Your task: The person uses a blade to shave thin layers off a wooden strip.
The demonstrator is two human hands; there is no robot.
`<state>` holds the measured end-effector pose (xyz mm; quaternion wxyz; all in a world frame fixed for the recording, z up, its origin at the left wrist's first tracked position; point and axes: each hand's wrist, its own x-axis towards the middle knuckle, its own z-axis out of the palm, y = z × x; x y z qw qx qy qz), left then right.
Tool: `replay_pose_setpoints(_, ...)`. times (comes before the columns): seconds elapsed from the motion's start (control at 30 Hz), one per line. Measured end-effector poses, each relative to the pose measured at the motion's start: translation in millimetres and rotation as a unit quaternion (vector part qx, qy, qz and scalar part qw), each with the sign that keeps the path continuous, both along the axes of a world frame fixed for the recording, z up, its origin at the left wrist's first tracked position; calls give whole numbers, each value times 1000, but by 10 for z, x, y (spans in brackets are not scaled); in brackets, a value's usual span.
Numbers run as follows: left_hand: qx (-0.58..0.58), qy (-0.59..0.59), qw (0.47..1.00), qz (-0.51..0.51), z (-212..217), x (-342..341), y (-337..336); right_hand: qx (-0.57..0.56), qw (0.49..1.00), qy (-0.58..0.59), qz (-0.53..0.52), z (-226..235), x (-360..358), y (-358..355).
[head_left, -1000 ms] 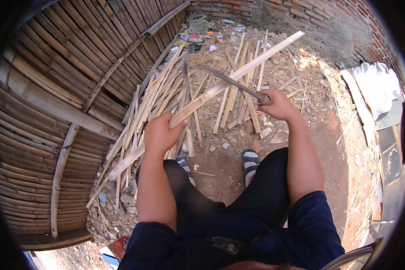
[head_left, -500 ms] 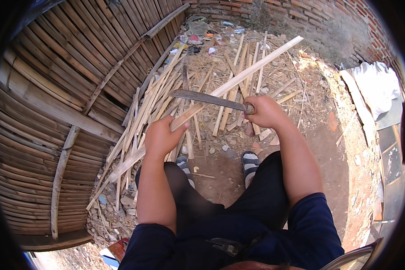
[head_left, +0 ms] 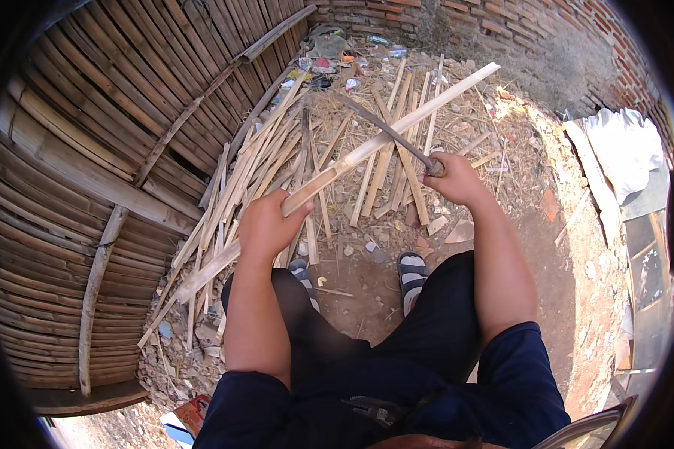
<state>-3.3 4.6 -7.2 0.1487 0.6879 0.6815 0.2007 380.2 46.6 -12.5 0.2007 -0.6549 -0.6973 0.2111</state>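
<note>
My left hand (head_left: 264,228) is closed round a long split bamboo strip (head_left: 445,101), which slants from beside my left knee up to the far right. A node shows as a ridge across the strip ahead of that hand. My right hand (head_left: 454,179) grips the handle of a machete (head_left: 368,114). Its dark blade is seen nearly edge-on, with the tip toward the far left. In the picture the blade crosses the strip beyond the node; whether the two touch I cannot tell.
Several loose bamboo strips (head_left: 266,161) lie piled on the littered ground beyond my feet. A slatted bamboo wall (head_left: 127,97) stands close on the left, and a brick wall (head_left: 494,26) at the back. At the right lies a white sack (head_left: 625,150).
My right hand has moved slightly right and away from me. The machete has turned from flat and nearly level to edge-on, its tip now farther off. The left hand keeps its hold.
</note>
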Motion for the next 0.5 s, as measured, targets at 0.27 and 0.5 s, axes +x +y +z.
replay_pose_setpoints(0.27, 1, 6, 1000, -11, -5, -85, -9, 28, 993, -37, 106, 17, -194, 12)
replay_pose_setpoints(0.5, 2, -2, 1000, -9, 11, -76, 8, 6, 989, 38, -141, -43, 306, 83)
